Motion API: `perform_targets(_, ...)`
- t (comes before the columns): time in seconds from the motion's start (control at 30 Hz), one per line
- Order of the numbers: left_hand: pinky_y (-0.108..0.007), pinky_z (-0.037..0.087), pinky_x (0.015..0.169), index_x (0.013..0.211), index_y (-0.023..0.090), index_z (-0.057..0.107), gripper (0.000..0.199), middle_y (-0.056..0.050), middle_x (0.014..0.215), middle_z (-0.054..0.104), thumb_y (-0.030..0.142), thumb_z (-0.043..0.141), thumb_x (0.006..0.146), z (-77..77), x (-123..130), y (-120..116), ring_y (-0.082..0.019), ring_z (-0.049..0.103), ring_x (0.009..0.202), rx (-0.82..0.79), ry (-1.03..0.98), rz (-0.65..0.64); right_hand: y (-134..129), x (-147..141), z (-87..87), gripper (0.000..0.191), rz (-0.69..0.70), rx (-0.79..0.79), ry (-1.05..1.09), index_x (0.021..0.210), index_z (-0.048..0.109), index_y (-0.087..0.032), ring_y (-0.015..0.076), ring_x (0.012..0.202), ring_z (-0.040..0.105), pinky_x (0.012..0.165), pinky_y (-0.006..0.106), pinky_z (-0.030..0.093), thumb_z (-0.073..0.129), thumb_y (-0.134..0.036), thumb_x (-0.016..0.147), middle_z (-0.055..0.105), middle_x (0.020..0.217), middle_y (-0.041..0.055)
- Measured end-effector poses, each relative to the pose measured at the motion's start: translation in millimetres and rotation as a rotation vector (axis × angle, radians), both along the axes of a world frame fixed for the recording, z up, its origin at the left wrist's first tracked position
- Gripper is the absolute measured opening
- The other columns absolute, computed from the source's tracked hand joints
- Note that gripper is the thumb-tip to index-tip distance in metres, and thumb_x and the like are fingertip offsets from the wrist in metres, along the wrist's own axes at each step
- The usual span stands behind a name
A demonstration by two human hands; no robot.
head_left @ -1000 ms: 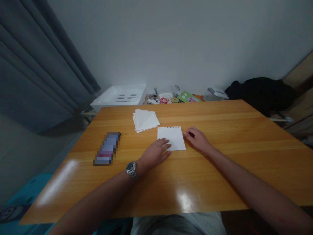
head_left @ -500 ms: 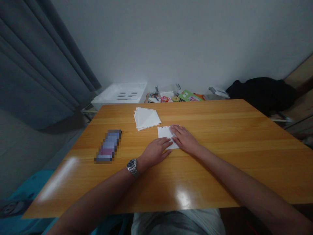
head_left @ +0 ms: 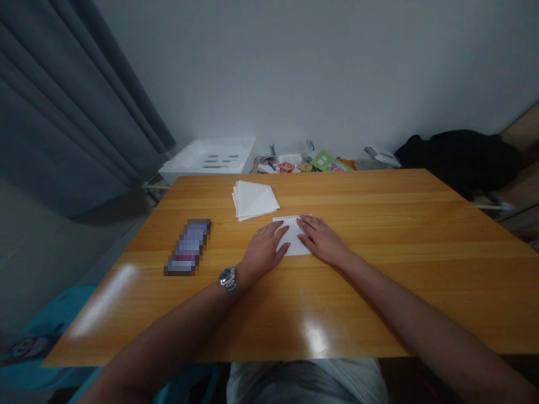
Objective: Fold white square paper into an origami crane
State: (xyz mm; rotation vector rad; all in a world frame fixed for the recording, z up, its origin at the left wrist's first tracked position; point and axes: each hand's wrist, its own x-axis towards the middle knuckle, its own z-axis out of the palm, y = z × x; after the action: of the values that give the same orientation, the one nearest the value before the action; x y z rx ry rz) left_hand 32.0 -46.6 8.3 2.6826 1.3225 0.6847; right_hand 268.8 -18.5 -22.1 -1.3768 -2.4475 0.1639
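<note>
A sheet of white paper (head_left: 293, 242) with a row of punched holes along its far edge lies flat on the wooden table (head_left: 379, 224). My left hand (head_left: 264, 247), a metal watch (head_left: 229, 280) on its wrist, rests at the sheet's left side with thumb and fingers apart. On the right side of the sheet lies my right hand (head_left: 323, 240), its fingers stretched out and flat. Both hands cover parts of the paper. Beyond them, to the left, is a loose stack of similar white sheets (head_left: 255, 200).
A blurred-out phone (head_left: 188, 247) lies on the table's left. Behind the far edge stand a white foam box (head_left: 210, 154) and small items, among them a green booklet (head_left: 330, 162). A black cloth heap (head_left: 458, 160) is at right, a blue chair (head_left: 63, 314) at lower left.
My left hand has shifted up and left across the sheet, away from my right hand, and its fingers point farther forward. My right hand stays on the paper. The view has tilted slightly.
</note>
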Motion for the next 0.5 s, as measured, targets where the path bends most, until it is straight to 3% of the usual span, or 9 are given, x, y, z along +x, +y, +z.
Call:
perform_targets(0.2,-0.049,0.039,0.114,0.141,0.014,0.050,0.054,-0.018,0.146,0.050,0.046,0.054,0.097,-5.7,-7,6,-0.032,0.049,0.133,0.012,0.088,0.141,-1,0,3.7,0.058,0.001,-0.011,0.010,0.150,0.046,-0.013,0.0297,0.147,0.036,0.122,0.051,0.027,0.036,-0.045,0.104,0.040,0.158,0.0157)
perform_targets(0.33,-0.048,0.039,0.114,0.141,0.014,0.050,0.056,-0.018,0.146,0.049,0.049,0.051,0.098,-11.5,-8,10,-0.031,0.049,0.132,-0.003,0.124,0.155,-1,4,6.1,0.053,0.027,-0.015,0.087,0.148,0.049,-0.017,0.0283,0.146,0.038,0.121,0.052,0.031,0.036,-0.043,0.104,0.044,0.156,0.0135)
perform_targets(0.5,-0.047,0.038,0.114,0.142,0.013,0.049,0.057,-0.018,0.147,0.049,0.048,0.051,0.097,-10.0,-9,11,-0.031,0.049,0.133,-0.013,0.130,0.155,-1,8,8.4,0.054,0.030,0.018,0.111,0.146,0.050,-0.012,0.0278,0.145,0.040,0.121,0.048,0.032,0.039,-0.043,0.103,0.045,0.155,0.0155)
